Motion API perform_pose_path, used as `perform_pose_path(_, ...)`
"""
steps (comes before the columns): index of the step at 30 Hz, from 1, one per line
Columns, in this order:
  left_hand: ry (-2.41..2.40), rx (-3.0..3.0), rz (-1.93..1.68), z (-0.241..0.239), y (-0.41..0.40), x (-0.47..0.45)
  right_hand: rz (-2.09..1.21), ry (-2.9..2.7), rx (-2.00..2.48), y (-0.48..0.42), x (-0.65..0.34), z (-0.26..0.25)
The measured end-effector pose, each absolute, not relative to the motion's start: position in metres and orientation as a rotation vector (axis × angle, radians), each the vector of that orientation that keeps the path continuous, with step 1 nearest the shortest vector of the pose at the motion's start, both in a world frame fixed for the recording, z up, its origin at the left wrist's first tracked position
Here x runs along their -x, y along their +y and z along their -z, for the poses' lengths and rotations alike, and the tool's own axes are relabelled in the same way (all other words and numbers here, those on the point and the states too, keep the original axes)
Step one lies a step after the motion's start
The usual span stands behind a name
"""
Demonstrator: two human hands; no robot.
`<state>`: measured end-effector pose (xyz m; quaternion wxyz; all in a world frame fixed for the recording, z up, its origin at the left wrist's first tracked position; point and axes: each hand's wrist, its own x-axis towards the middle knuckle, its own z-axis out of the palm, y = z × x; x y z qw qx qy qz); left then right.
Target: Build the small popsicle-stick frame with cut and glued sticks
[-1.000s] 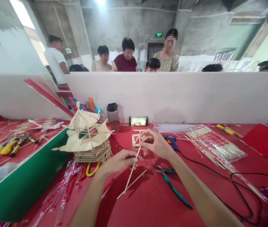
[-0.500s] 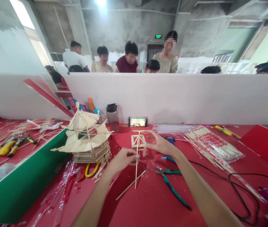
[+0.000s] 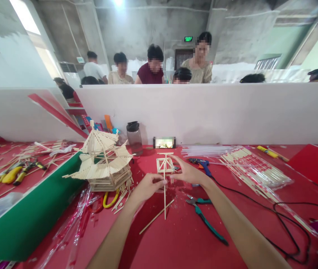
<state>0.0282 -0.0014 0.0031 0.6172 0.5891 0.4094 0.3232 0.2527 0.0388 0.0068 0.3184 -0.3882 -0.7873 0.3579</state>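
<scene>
A small frame of wooden sticks [image 3: 158, 166], square-topped with crossing pieces, stands in front of me. One long thin stick [image 3: 164, 205] runs over it toward me. My left hand [image 3: 149, 188] pinches this stick between thumb and fingertips just before the frame. Around the frame's right side curves my right hand [image 3: 188, 173], forefinger at the far corner and thumb at the near one; the fingers seem to touch it. Its legs are mostly hidden by the hands. Another loose stick [image 3: 156, 217] lies slantwise on the red table [image 3: 192, 254].
Left stands a larger stick-built pavilion [image 3: 105, 168] beside a green board [image 3: 35, 220]. Cutting pliers [image 3: 207, 222], a blue glue gun [image 3: 202, 163] with black cable, and bagged sticks [image 3: 256, 170] lie right. A bottle [image 3: 134, 140] and phone [image 3: 164, 142] stand before a white partition [image 3: 231, 112]; people are beyond.
My right hand has moved in closer around the frame. The long stick, still pinched by my left hand, has swung slightly to point straighter toward me.
</scene>
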Motion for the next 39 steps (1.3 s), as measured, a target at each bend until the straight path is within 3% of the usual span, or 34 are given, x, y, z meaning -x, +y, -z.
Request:
perform_pose_path(28,0.941,-1.359,-0.791,-0.0013,-0.0029,-0.0326,-1.189,-1.975,1.010,0.0359,-0.2451,-0.0073)
perform_pose_path(39,0.952,-1.355,-0.807,-0.0032,-0.0038,-0.0346,-1.104,-1.992,1.038,0.0355,-0.2447,-0.0083)
